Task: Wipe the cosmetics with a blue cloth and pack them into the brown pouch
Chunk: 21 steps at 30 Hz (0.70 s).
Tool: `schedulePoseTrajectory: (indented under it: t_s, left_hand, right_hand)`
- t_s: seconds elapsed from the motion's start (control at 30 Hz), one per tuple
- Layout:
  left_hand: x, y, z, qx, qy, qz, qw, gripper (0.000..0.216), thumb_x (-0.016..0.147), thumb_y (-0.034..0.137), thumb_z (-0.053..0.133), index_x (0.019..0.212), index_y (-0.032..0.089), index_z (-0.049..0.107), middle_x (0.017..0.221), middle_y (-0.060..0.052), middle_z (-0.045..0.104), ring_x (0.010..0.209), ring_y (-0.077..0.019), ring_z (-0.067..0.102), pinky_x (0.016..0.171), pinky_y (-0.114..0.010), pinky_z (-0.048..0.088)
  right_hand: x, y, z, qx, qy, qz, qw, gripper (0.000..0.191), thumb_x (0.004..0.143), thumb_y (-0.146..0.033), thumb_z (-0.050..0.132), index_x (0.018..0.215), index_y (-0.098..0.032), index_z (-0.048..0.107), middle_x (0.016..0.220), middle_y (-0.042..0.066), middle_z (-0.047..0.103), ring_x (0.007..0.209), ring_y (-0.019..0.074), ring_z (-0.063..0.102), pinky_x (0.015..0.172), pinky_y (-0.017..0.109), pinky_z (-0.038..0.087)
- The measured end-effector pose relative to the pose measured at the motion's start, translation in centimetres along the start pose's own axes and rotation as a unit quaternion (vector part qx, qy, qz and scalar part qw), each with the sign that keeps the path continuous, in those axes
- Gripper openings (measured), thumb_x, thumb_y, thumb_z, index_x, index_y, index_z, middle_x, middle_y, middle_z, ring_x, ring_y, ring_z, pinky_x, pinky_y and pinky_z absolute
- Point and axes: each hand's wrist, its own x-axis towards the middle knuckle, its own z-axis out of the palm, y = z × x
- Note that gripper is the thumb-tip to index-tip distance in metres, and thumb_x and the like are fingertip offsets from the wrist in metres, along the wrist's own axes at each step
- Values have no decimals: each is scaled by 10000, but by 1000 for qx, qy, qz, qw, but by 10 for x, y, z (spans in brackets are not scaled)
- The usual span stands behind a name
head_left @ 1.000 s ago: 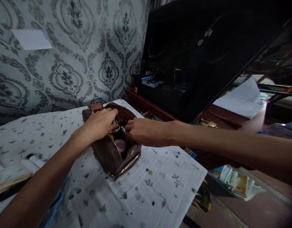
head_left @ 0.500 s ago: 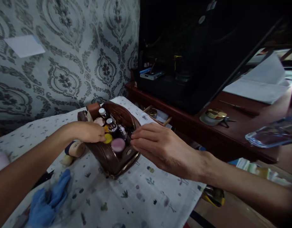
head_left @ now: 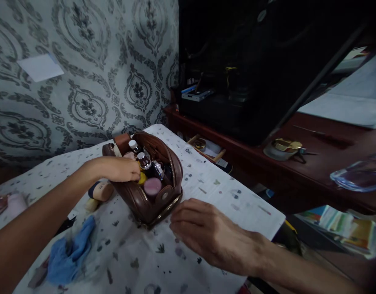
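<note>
A brown leather-look toiletry bag [head_left: 139, 202] stands unzipped on the cloth-covered table. Inside it are silver-capped bottles [head_left: 144, 160], a white-capped bottle [head_left: 133, 145] and a round pink-topped container [head_left: 152, 186]. My left hand [head_left: 122, 168] reaches over the bag's left rim, its fingers closed at a yellow-topped container [head_left: 142, 178] that they partly cover. Just right of the bag's front corner, low over the cloth, is my right hand [head_left: 200, 230]. Its fingers are curled and pressed together, and their undersides are hidden.
Left of the bag lie a beige and navy container [head_left: 100, 191] and a blue cloth [head_left: 70, 253]. A dark red cabinet [head_left: 249, 157] with a large black screen [head_left: 237, 61] stands behind. A gold-lidded jar [head_left: 281, 149] sits on its ledge. The table's right edge drops to shelved books [head_left: 343, 228].
My right hand has moved down and away from the bag's right side toward the cloth. My left hand has shifted slightly right over the yellow top. The view has turned slightly.
</note>
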Motion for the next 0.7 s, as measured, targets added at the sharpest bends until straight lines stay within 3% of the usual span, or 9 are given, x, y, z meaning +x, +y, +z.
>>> schedulePoseTrajectory:
  t_s: [0.07,0.13,0.27,0.37,0.5,0.6,0.7]
  left_hand:
    - [-10,10,-7,-44,-19,-8,999,410,928,336,436,550,202,523,581,4,569,545,-138,517,551,-247,404]
    - [-25,21,-8,-62,16,-18,998,490,970,443,363,581,210,547,596,-10,572,564,-156,529,571,-275,419]
    - [-54,42,11,-44,155,-3,987,457,997,465,348,808,264,713,866,-35,719,909,-224,660,932,-365,501]
    - [-70,55,40,-10,293,-12,956,386,1009,367,351,1044,319,732,1142,-32,728,1210,-246,597,1118,-437,422]
    - [-89,63,86,19,451,-46,891,383,965,190,432,1266,359,599,1325,-43,640,1300,-259,540,1085,-463,467]
    - [-103,59,121,20,508,-96,856,504,927,124,468,1357,387,481,1288,-65,614,1232,-279,575,1036,-495,496]
    - [-114,43,158,24,492,-175,852,417,933,160,462,1302,347,509,1247,-91,605,1180,-294,587,1014,-509,498]
  right_hand:
    - [1,-2,7,-3,-17,-24,1000,201,964,-91,468,919,-168,648,885,77,711,920,170,660,857,317,561]
    - [3,-3,11,1,14,-43,999,210,968,-95,456,933,-152,655,931,88,727,944,174,673,869,324,574]
    - [12,1,12,-11,104,24,994,255,1010,-179,426,1151,-115,630,1192,156,688,1017,191,698,799,313,610]
    - [20,5,12,-42,99,95,990,332,1012,-202,417,1296,-94,550,1282,205,632,1015,229,708,628,297,613]
    - [19,11,18,-17,126,57,990,230,996,-151,431,1098,-102,632,1043,138,703,828,186,719,614,284,603]
    - [12,12,23,-4,156,11,988,189,974,-114,456,1008,-111,642,976,114,706,850,174,714,618,258,595]
    - [6,9,25,-30,183,-4,983,175,953,-93,482,1042,-104,632,1068,138,708,922,169,712,648,250,602]
